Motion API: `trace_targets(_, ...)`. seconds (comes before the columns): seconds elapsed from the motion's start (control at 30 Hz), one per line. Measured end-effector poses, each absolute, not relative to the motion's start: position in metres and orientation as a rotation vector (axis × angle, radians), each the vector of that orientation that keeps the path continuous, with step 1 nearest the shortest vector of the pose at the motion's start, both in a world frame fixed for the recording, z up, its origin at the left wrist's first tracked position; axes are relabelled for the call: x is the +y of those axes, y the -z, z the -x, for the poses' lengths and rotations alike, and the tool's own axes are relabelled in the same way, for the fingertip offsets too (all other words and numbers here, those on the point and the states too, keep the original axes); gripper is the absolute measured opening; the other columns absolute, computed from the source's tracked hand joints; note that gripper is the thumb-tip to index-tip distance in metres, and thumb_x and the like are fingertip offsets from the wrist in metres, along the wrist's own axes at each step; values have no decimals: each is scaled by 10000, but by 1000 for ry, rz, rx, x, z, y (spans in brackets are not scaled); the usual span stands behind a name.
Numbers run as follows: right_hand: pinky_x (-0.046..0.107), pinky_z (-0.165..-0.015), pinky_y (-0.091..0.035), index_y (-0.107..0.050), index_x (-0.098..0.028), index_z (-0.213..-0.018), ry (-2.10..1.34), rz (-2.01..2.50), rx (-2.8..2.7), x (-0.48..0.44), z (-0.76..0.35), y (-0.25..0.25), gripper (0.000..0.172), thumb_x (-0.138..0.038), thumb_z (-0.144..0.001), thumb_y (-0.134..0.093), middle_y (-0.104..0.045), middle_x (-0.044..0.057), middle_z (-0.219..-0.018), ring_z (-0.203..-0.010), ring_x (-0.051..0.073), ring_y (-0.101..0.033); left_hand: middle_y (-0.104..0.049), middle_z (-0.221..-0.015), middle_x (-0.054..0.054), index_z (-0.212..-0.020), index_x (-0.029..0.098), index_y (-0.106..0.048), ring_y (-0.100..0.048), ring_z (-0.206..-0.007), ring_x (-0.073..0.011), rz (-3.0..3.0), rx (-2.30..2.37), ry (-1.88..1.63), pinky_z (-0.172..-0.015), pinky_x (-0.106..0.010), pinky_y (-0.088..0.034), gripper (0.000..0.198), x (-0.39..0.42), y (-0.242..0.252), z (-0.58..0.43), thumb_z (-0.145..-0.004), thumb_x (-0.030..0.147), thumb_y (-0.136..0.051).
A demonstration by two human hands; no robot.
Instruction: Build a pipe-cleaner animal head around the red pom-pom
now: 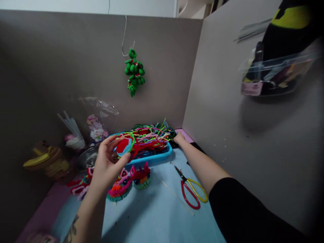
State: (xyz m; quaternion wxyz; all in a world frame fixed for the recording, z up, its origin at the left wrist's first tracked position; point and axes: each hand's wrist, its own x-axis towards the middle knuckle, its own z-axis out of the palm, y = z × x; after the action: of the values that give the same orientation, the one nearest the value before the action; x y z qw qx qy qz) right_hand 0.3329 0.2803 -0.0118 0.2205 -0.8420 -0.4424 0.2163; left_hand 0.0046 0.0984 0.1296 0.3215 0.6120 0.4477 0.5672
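Observation:
My left hand [108, 157] is raised in front of the tray, its fingers and thumb holding a red and light-blue fuzzy piece [124, 147] with green and red strands trailing from it. My right hand [179, 137] reaches to the far right corner of the blue tray [152, 158], beside dark green strands; its fingers are mostly hidden. A tangle of colourful pipe cleaners [152, 135] fills the tray. Just in front of the tray sit two finished-looking fuzzy crafts, a pink-and-orange one [120, 187] and a smaller red-and-green one [141, 177].
Scissors [191, 190] with red and yellow handles lie below my right forearm. A metal bowl [87, 158], white sticks [72, 128] and a brown-yellow object [48, 160] stand left. A green ornament [134, 72] hangs behind; a clear bin [278, 76] is on the right wall.

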Motion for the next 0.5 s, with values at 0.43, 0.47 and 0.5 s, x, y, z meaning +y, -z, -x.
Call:
trace_targets(0.43,222,-679,-433,-454,-62,-1276,-607,2366,-1398,263,-328,-8,592,-243,-767,-695,-680,108,-966,-852,175,-649,-582,-1243,-117,-1211,228,-430,-578,-1152,-252,-1648,1146,-1495,-713,-274,-545,617,99,-128,-8,-689,315,-747)
trace_targets(0.47,224,-700,-437,-463,-36,-1265,-606,2363,-1402,261,-326,-10,566,-259,-792,-680,-673,118,-982,-870,172,-646,-585,-1240,-117,-1207,227,-433,-575,-1158,-253,-1655,1142,-1495,-720,-276,-545,613,99,-128,-8,-689,320,-747)
trace_targets(0.5,243,-732,-456,-476,-30,-1253,-600,2359,-1405,259,-324,-13,532,-282,-822,-659,-660,129,-1021,-897,180,-641,-586,-1240,-117,-1206,226,-434,-575,-1159,-253,-1658,1138,-1494,-726,-279,-546,609,99,-129,-8,-692,325,-745)
